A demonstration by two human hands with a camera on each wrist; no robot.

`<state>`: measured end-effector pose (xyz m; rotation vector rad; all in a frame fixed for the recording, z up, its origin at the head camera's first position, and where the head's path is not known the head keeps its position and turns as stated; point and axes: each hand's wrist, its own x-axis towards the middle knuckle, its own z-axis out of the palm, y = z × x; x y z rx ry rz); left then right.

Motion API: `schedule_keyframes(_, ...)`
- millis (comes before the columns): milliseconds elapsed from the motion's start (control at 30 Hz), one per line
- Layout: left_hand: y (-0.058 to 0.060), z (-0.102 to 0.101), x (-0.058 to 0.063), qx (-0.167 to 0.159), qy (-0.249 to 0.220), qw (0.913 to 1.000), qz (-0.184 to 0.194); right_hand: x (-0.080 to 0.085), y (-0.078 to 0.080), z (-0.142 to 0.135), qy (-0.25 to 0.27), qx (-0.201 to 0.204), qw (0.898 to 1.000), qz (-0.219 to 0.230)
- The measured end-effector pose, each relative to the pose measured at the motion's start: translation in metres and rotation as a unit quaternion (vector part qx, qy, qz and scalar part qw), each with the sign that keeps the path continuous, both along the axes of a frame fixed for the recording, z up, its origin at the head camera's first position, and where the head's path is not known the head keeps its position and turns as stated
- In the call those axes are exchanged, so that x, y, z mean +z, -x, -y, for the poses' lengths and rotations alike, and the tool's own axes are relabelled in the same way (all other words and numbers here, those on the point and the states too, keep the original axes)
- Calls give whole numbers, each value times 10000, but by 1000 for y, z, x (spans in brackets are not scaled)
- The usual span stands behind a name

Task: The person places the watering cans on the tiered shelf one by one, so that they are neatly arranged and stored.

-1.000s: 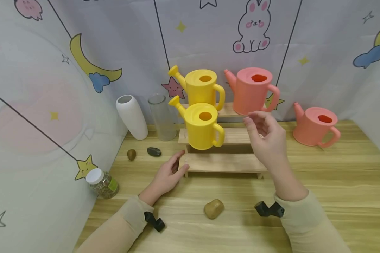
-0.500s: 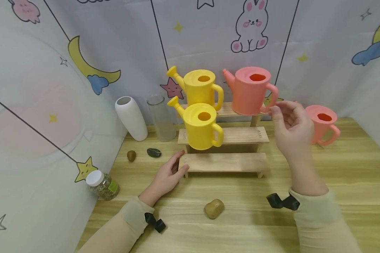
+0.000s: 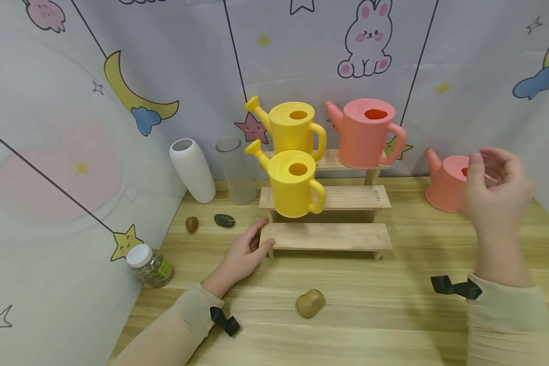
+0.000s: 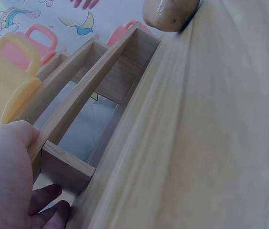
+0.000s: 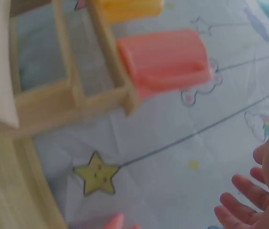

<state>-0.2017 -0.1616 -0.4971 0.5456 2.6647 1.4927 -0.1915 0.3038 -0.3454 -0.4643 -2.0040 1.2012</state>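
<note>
A three-step wooden stand (image 3: 329, 236) is in the middle of the head view. My left hand (image 3: 240, 256) grips the left end of its lowest step; in the left wrist view the thumb lies along the board and the fingers (image 4: 48, 195) curl by the leg. One yellow watering can (image 3: 287, 190) is on the middle step, another yellow can (image 3: 289, 127) and a pink watering can (image 3: 363, 140) on the top step. My right hand (image 3: 500, 198), holding nothing, is raised at the right with loosely bent fingers, overlapping a second pink watering can (image 3: 445, 190) on the table.
A white vase (image 3: 193, 173) and a clear glass vase (image 3: 235, 175) stand left of the stand. Near them lie a brown stone (image 3: 192, 224) and a black stone (image 3: 224, 220). A white-lidded jar (image 3: 152, 267) sits by the left wall; a tan stone (image 3: 310, 303) lies in front.
My right hand has moved right, away from the pink watering can on the top step, to in front of the pink can on the table. My left hand has stayed at the stand.
</note>
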Motion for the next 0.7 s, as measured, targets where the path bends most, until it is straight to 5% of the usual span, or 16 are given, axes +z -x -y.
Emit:
schedule_keyframes(400,-1,1,-1,-19,7,10000,-24,-41,6,-54,109,-262,9777,2081)
schedule_keyframes(700,0,1,-1,18,21,10000,-16,-60,13,-75,176,-51,9673,2531)
